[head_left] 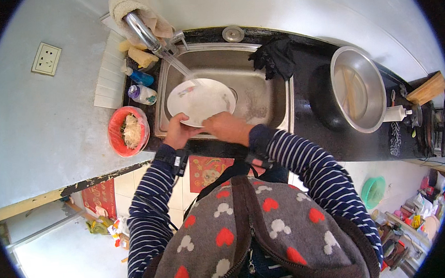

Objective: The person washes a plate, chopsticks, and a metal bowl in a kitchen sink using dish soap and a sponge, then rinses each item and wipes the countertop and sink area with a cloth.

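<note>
Over the steel sink [266, 98] I hold a white plate [202, 100] with a small printed pattern near its far left rim. My left hand [177, 131] grips the near left edge, thumb on top. My right hand [228, 127] is closed on the near right edge, its fingertips partly hidden. Water runs from the chrome faucet [144, 32] onto the far part of the plate. The plate covers part of the basin and its drain.
Left of the sink stand a blue bottle [142, 77], a white bottle [142, 95] and a red-lined bowl [114, 130] of scraps. A black cloth [274, 59] hangs over the far right rim. A large steel basin [369, 86] sits on the black counter at right.
</note>
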Demonstrator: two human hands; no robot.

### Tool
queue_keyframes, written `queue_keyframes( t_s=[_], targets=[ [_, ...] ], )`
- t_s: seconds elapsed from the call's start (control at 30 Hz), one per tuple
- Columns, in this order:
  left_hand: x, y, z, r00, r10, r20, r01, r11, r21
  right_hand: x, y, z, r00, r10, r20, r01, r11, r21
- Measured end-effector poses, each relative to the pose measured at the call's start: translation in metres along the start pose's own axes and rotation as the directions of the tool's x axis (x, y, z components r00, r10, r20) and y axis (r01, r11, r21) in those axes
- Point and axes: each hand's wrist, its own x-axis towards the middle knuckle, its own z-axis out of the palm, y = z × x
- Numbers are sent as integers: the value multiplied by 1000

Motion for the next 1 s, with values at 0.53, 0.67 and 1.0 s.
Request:
queue_keyframes(
  t_s=[0.53, 0.67, 1.0],
  targets=[
    [-26, 30, 3, 997, 14, 72, -28, 981, 191, -32, 52, -9, 987, 158, 17, -142, 928, -346],
    [-27, 40, -1, 998, -39, 49, 26, 970, 242, -37, 17, 6, 947, 77, 311, -101, 993, 61],
    [-22, 28, 8, 994, 5, 109, -4, 1000, -4, -29, 40, -13, 562, 755, 337, -246, -237, 940]
  ],
)
